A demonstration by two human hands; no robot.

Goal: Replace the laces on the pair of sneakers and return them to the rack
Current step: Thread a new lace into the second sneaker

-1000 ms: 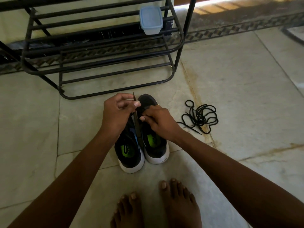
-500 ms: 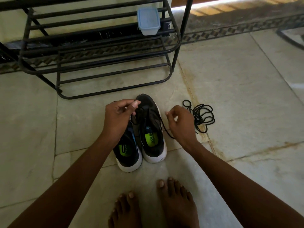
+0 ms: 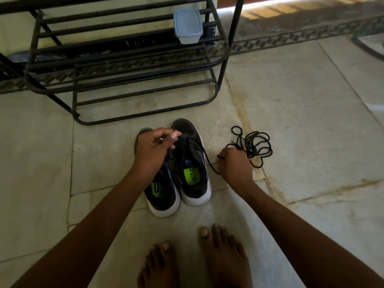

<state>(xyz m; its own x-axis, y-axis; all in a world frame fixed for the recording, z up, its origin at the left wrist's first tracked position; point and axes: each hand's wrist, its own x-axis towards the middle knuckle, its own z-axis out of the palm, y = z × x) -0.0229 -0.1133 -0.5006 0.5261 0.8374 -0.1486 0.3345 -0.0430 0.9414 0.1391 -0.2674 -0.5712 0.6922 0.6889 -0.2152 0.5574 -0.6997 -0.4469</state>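
Two black sneakers with white soles and green insoles stand side by side on the floor, the left sneaker (image 3: 163, 196) partly under my left hand, the right sneaker (image 3: 192, 163) beside it. A black lace (image 3: 208, 162) runs from the right sneaker's front eyelets out to both sides. My left hand (image 3: 152, 151) pinches one end above the toe. My right hand (image 3: 233, 163) grips the other end, low and to the right of the shoe. A loose black lace pile (image 3: 254, 145) lies just beyond my right hand.
A black metal shoe rack (image 3: 128, 67) stands just behind the sneakers, with a lidded plastic box (image 3: 188, 26) on an upper shelf. My bare feet (image 3: 193, 258) are on the stone floor (image 3: 311, 121) in front of the shoes.
My right hand has moved from the right sneaker's tongue out to the right, drawing the lace end with it. My left hand has come down slightly, still pinching its end.
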